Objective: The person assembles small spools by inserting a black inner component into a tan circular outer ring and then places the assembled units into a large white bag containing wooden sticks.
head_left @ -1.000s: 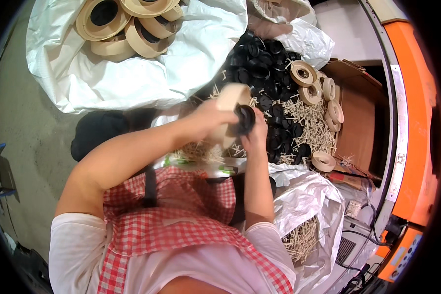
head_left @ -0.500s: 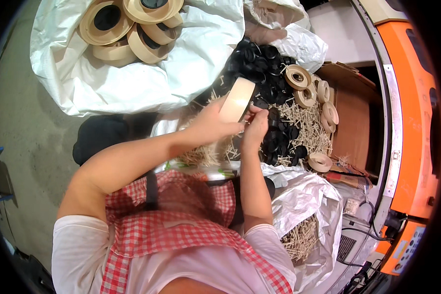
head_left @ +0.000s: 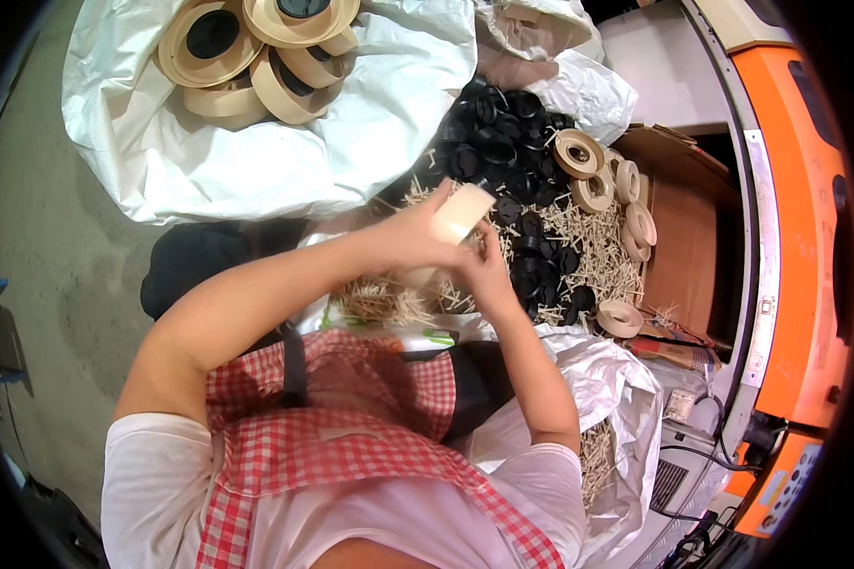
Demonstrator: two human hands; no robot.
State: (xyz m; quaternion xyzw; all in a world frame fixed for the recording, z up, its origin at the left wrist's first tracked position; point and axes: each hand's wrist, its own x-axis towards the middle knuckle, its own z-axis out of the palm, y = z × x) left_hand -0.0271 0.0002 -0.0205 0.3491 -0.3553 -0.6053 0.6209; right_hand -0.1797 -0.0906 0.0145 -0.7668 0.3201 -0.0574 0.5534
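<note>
Fingers of both hands pinch a beige tape roll [head_left: 460, 214] above a heap of black rings [head_left: 517, 180].
Left hand [head_left: 410, 239] grips its near side; right hand [head_left: 484, 270] touches beneath; pale sticks [head_left: 593, 248] lie just beyond.

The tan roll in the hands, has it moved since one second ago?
Yes. The tan roll has turned from flat-on to edge-on and sits slightly farther up, closer to the black rings, held by the left hand.
</note>
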